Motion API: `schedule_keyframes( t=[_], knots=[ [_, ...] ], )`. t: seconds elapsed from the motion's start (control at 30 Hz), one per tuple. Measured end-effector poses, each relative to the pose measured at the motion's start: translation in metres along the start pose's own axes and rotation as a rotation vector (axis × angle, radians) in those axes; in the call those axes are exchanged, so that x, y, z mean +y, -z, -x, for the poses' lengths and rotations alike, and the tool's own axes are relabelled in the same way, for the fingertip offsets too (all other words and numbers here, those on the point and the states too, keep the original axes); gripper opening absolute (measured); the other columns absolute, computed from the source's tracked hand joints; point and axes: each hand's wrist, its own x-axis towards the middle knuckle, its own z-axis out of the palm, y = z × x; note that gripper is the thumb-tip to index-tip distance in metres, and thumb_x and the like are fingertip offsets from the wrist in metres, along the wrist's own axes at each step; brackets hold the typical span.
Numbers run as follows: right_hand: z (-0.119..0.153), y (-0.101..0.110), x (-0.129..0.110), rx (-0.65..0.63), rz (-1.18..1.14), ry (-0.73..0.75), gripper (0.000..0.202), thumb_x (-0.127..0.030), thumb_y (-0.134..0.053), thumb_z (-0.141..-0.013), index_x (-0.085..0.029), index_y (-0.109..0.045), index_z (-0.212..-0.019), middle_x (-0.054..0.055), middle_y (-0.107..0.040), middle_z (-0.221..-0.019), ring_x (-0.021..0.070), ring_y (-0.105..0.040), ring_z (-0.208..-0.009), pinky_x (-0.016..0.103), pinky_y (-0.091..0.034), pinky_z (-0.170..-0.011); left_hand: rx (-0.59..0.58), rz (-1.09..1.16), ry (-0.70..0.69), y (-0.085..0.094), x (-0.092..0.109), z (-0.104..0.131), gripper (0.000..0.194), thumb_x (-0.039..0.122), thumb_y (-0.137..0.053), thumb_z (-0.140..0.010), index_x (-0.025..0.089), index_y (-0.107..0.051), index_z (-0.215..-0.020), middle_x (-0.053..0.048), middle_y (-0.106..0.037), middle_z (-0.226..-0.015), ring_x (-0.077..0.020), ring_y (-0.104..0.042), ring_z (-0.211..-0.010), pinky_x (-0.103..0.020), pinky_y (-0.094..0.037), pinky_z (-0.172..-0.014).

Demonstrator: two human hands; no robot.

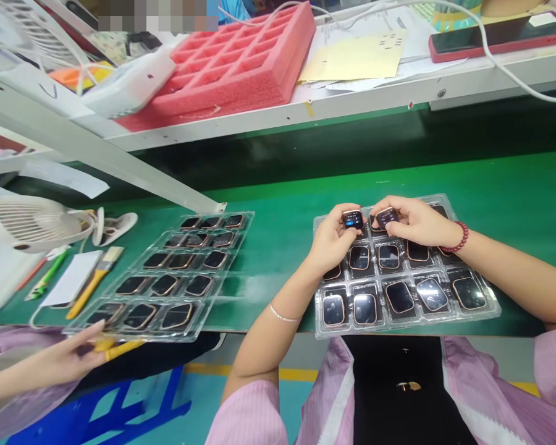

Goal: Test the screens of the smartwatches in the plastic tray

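clear tray [401, 324], watch-filled, nearest
over its far rows: left hand [330, 240] closed on left watch [352, 220], right hand [412, 221] on right watch [388, 216]; watches side by side, apart, each inward of its own grip.

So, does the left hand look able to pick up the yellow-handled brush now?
Probably not: the left hand holds a watch, and another clear tray lies between it and the brush.

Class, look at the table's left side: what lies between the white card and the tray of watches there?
A brush with a yellow handle lies between the white card and the tray, in the head view.
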Motion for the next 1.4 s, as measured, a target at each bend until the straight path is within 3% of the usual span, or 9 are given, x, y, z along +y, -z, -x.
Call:
schedule_keyframes(
  t=[0.13,0.27,0.5,0.63,0.8,0.93,1.07,1.17,1.4],
  knots=[
    [0.000,0.001,0.002,-0.061,-0.035,-0.071,0.039,-0.011,-0.055,-0.084,-0.020,-0.066,-0.120,0.006,-0.074,-0.109,0.0165,-0.073,-0.076,0.031,-0.061,-0.068,0.003,0.001,0.010,0.000,0.002,0.001,0.023,0.027,-0.069,-0.083,0.018,-0.062,-0.103,-0.005,-0.072,-0.095,-0.0173,-0.068,-0.089,-0.028,-0.054,-0.076],
    [0.000,0.001,0.004,-0.058,-0.052,-0.056,0.046,-0.009,-0.060,-0.080,-0.021,-0.064,-0.125,0.007,-0.074,-0.112,0.0176,-0.074,-0.083,0.034,-0.062,-0.079,0.011,0.007,0.002,0.001,0.002,0.001,0.043,0.025,-0.076,-0.078,0.020,-0.060,-0.118,-0.005,-0.073,-0.101,-0.0186,-0.069,-0.095,-0.029,-0.055,-0.083],
    [-0.002,0.002,0.002,-0.035,-0.102,-0.123,0.029,-0.023,-0.049,-0.098,-0.018,-0.068,-0.119,0.008,-0.075,-0.105,0.0136,-0.071,-0.070,0.027,-0.060,-0.062,0.001,-0.004,0.014,0.007,-0.005,0.000,0.043,0.053,-0.055,-0.097,0.019,-0.064,-0.120,-0.008,-0.076,-0.095,-0.0145,-0.066,-0.068,-0.025,-0.046,-0.055],
    [-0.003,0.002,0.000,-0.007,-0.060,-0.106,0.039,-0.012,-0.062,-0.084,-0.019,-0.064,-0.123,0.006,-0.075,-0.104,0.0148,-0.070,-0.073,0.026,-0.058,-0.060,-0.024,-0.001,-0.048,0.008,-0.009,0.000,0.054,0.042,-0.075,-0.085,0.021,-0.058,-0.131,-0.008,-0.076,-0.107,-0.0164,-0.071,-0.083,-0.025,-0.054,-0.068],
    [-0.002,0.004,0.001,-0.015,-0.128,-0.154,0.021,-0.025,-0.051,-0.098,-0.019,-0.068,-0.108,0.005,-0.075,-0.093,0.0116,-0.065,-0.057,0.024,-0.053,-0.050,-0.006,-0.016,-0.016,0.009,-0.009,0.000,0.037,0.048,-0.053,-0.099,0.018,-0.067,-0.117,-0.008,-0.077,-0.099,-0.0138,-0.069,-0.068,-0.023,-0.047,-0.052],
    [-0.002,0.003,0.004,0.011,-0.093,-0.098,0.036,-0.011,-0.062,-0.085,-0.021,-0.063,-0.120,0.005,-0.074,-0.102,0.0140,-0.071,-0.073,0.024,-0.059,-0.059,-0.028,0.002,-0.081,0.008,-0.010,-0.001,0.043,0.028,-0.071,-0.085,0.020,-0.060,-0.126,-0.008,-0.075,-0.110,-0.0184,-0.072,-0.094,-0.026,-0.058,-0.074],
    [-0.001,0.002,0.003,0.004,-0.065,-0.046,0.042,-0.007,-0.062,-0.079,-0.019,-0.063,-0.119,0.006,-0.074,-0.107,0.0159,-0.073,-0.082,0.028,-0.062,-0.071,-0.044,0.008,-0.090,0.006,-0.009,-0.001,0.042,0.019,-0.068,-0.083,0.018,-0.060,-0.125,-0.009,-0.075,-0.108,-0.0206,-0.072,-0.103,-0.032,-0.060,-0.086],
    [-0.001,0.002,0.002,0.005,-0.081,-0.054,0.040,-0.009,-0.065,-0.079,-0.018,-0.064,-0.119,0.007,-0.074,-0.109,0.0173,-0.073,-0.087,0.028,-0.062,-0.072,-0.024,-0.008,-0.075,0.005,-0.006,0.000,0.039,0.021,-0.068,-0.083,0.018,-0.063,-0.121,-0.009,-0.075,-0.110,-0.0207,-0.073,-0.100,-0.031,-0.061,-0.082],
    [-0.003,0.003,0.002,-0.016,-0.149,-0.190,0.024,-0.012,-0.059,-0.090,-0.017,-0.068,-0.112,0.005,-0.076,-0.096,0.0103,-0.069,-0.063,0.022,-0.057,-0.057,-0.016,-0.038,-0.018,0.004,0.002,0.000,0.022,0.028,-0.066,-0.086,0.016,-0.068,-0.105,-0.008,-0.077,-0.095,-0.0164,-0.071,-0.074,-0.026,-0.058,-0.062]
  ],
)
